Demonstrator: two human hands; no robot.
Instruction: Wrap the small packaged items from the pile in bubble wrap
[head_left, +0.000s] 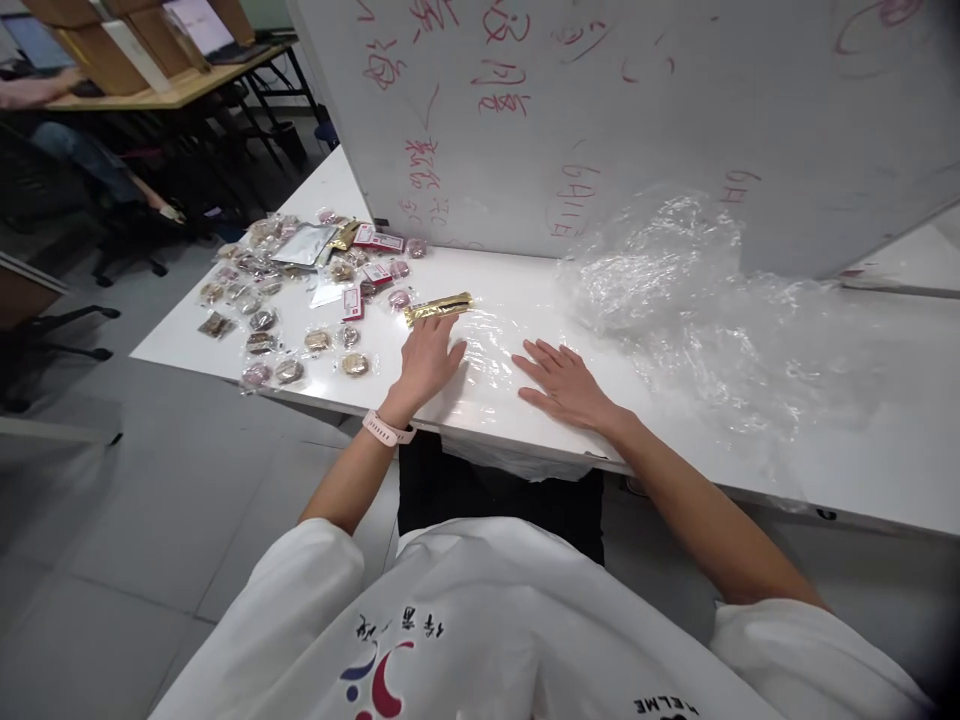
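Left hand: my left hand (pixel 429 358) lies palm down on the clear plastic sheet (pixel 487 375), fingers spread flat and gripping nothing; a pale pink watch (pixel 386 429) sits on the wrist.
Right hand: my right hand (pixel 564 384) rests beside it on the same sheet, fingers splayed and pressed flat, nothing held.
Sheet: thin, glossy, transparent film — smooth under my palms at the near edge of the white table (pixel 862 460), with a flap drooping over that edge toward my lap.
Crumpled part: to my right the film rises in a wrinkled, cloudy heap (pixel 675 290) against the board.
Step in hand: I judge this to be the flattening of the film, both palms bearing down on the near portion.
Next move: it would call for light, even pressure outward from the middle, since film this thin will likely cling, crease or slide off the edge.
Gold packet: a long, narrow foil packet (pixel 439 307) lies just beyond my left fingertips, touching or nearly touching the sheet — I cannot tell which.
Snack pile: small clear-wrapped round biscuits and red-labelled sachets (pixel 300 290) are scattered on the table's left end, well apart from my right hand.
Backdrop: a whiteboard (pixel 600 100) with faded red writing stands upright along the table.
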